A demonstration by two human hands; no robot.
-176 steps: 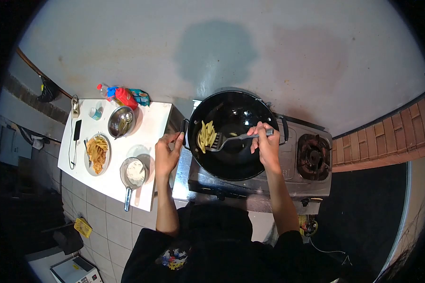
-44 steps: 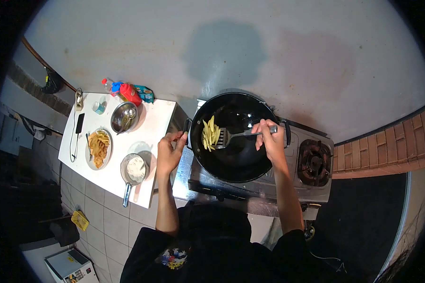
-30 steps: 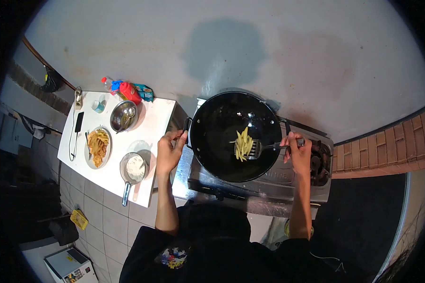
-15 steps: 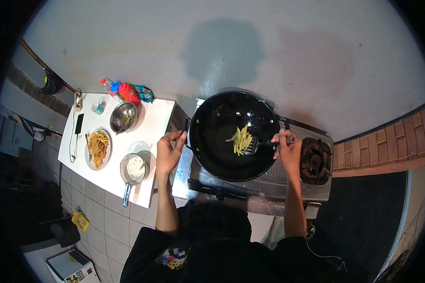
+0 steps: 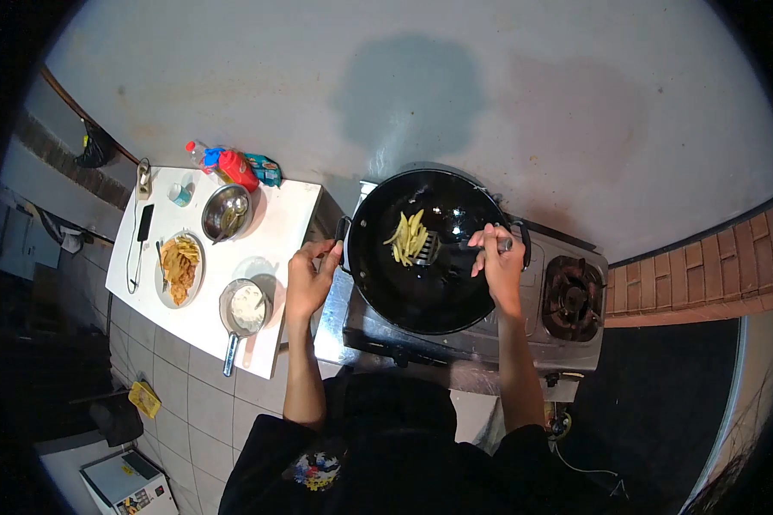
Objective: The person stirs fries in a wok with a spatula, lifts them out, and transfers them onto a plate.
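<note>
A large black wok [image 5: 425, 296] sits on the stove. My left hand [image 5: 311, 279] is closed at the wok's left side, its fingers by the loop handle [image 5: 344, 230]. With my right hand [image 5: 496, 262], over the wok's right part, I grip the handle of a slotted spatula [image 5: 428, 249]. The spatula's head touches a small heap of pale yellow-green strips [image 5: 408, 235] left of the wok's middle.
Left of the stove [image 5: 532, 300] stands a white table [image 5: 206, 330] with a plate of food [image 5: 180, 269], a metal bowl [image 5: 226, 213], a saucepan of white stuff [image 5: 247, 307], bottles [image 5: 236, 170] and a phone [image 5: 146, 222]. A second burner [image 5: 573, 298] lies right.
My right hand and the spatula have moved left across the wok. The strips have been pushed left and slightly up. My left hand stays at the wok's side.
</note>
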